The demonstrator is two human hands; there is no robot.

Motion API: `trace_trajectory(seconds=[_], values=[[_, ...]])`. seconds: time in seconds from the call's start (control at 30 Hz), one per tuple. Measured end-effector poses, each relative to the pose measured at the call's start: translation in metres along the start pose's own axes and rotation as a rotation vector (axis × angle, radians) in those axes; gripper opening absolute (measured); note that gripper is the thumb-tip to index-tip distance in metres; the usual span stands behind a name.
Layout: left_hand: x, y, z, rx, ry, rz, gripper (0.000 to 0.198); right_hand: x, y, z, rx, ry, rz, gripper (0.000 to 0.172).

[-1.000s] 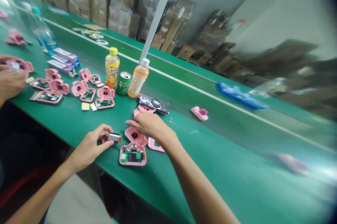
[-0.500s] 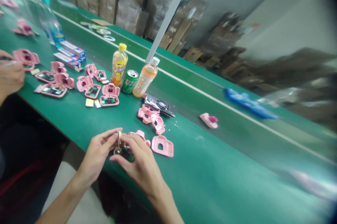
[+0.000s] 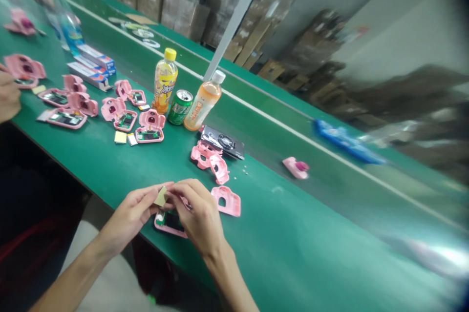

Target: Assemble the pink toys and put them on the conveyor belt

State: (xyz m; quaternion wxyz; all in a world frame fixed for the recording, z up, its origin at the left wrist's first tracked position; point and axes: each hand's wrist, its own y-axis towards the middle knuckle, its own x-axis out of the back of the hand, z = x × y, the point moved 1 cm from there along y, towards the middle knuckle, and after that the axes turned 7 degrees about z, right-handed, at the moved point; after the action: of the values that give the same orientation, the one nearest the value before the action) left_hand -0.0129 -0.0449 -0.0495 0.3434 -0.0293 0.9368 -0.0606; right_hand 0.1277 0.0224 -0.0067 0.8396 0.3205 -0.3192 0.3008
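Note:
A small pale-yellow square pad [image 3: 160,197] is pinched between the thumb and fingers of my left hand [image 3: 137,209]. My right hand [image 3: 201,215] has its thumb and fingertips closed at the pad's right edge. Just below lies an opened pink casing [image 3: 172,230] with a green circuit board [image 3: 169,220] inside; my right hand covers part of it. To the right of my right hand, a loose pink cover [image 3: 231,202] with a square hole lies flat. Beyond it sit more pink shell parts [image 3: 212,161], close to a dark phone-like device [image 3: 223,142].
Several opened pink casings [image 3: 150,131] with boards lie to the left, by another yellow pad [image 3: 120,137]. A yellow-capped bottle [image 3: 164,82], a green can [image 3: 180,107] and an orange drink bottle [image 3: 203,102] stand behind. Another person's hand [image 3: 9,97] works at far left.
The pad has turned from edge-on to show its yellow face. My right hand's fingers have drawn in around its edge. Another person's arm now shows at the upper left.

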Motion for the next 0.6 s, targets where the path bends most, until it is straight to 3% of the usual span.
trace_trajectory(seconds=[0.17, 0.37, 0.6], values=[[0.000, 0.002, -0.001, 0.006, -0.003, 0.032, 0.033, -0.004, -0.001, 0.001, 0.096, -0.173, -0.088, 0.017], [0.000, 0.002, 0.000, 0.008, 0.045, 0.042, 0.032, -0.005, 0.001, -0.005, 0.041, -0.219, 0.032, 0.018], [-0.007, 0.004, 0.000, -0.050, 0.043, -0.012, 0.032, -0.012, 0.000, 0.002, 0.110, -0.479, -0.019, 0.028]])
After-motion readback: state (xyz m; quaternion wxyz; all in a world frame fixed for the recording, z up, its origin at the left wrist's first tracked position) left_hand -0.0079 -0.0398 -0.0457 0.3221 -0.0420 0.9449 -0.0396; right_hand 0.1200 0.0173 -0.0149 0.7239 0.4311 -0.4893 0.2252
